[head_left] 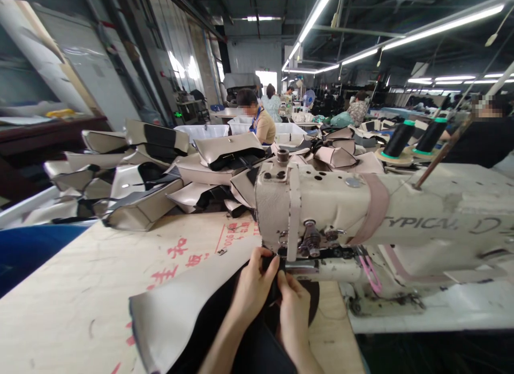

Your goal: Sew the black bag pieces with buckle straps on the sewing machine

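Observation:
My left hand [252, 288] and my right hand [295, 312] both pinch the black edge of a cream-and-black leatherette panel [172, 315], close together just in front of the presser foot [309, 251]. The panel lies on the plywood table [80, 288] and runs down towards me. Its black part reaches under my hands and the machine's foot area. The cream head of an industrial sewing machine [321, 202], marked TYPICAL, stands just beyond my fingers. My fingers hide the needle point.
A heap of stitched cream-and-black panels [140, 176] covers the table beyond the machine. Two black thread cones [399, 139] stand at the right. Co-workers [257, 117] sit further back among white bins [201, 132]. A blue sheet [36, 251] lies at the table's left.

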`<control>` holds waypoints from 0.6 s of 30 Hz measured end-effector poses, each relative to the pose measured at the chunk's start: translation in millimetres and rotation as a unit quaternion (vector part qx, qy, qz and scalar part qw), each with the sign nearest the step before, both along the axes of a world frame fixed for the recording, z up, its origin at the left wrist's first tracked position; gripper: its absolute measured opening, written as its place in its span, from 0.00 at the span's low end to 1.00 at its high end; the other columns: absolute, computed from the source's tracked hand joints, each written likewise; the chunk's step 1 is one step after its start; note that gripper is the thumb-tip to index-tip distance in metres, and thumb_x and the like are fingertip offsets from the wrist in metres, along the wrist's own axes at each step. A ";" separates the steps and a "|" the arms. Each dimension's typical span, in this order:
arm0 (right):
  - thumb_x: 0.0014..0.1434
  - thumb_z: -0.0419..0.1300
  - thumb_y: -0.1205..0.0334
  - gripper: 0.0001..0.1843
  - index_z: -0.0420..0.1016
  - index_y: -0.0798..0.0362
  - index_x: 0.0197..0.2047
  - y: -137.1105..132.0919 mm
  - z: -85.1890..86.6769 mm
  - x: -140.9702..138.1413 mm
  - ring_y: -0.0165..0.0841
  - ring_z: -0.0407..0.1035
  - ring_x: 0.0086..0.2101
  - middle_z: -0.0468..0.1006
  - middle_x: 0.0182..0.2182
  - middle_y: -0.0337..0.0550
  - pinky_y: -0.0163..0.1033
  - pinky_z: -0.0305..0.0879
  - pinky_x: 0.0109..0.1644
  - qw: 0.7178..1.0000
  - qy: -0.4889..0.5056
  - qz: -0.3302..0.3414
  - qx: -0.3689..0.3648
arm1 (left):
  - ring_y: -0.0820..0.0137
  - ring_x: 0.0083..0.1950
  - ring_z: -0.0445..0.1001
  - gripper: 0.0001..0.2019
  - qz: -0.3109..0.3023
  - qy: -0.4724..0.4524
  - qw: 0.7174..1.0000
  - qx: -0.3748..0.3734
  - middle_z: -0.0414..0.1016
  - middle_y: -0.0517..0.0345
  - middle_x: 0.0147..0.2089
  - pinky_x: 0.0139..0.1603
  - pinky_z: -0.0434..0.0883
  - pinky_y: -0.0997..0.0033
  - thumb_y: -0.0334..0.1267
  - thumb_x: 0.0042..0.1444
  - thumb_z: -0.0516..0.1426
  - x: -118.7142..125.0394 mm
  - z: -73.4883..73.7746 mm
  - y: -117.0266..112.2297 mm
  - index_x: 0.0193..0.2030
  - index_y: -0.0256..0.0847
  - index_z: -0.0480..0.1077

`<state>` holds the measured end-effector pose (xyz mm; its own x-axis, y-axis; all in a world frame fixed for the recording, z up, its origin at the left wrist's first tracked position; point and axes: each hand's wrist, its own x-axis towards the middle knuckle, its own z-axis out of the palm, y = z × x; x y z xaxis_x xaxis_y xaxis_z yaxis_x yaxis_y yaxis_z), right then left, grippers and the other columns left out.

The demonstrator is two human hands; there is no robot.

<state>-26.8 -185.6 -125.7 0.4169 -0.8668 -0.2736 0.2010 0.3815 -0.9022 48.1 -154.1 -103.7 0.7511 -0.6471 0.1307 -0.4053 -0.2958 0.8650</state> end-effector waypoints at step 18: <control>0.49 0.58 0.49 0.21 0.76 0.59 0.37 -9.1 -8.8 -8.2 0.28 0.62 0.25 0.74 0.27 0.43 0.30 0.55 0.24 0.998 -0.002 0.067 -0.001 | 0.76 0.21 0.52 0.14 0.013 0.019 1.000 -0.006 0.50 0.70 0.19 0.22 0.52 0.78 0.50 0.51 0.52 3.3 -7.6 -1.9 0.34 0.41 0.62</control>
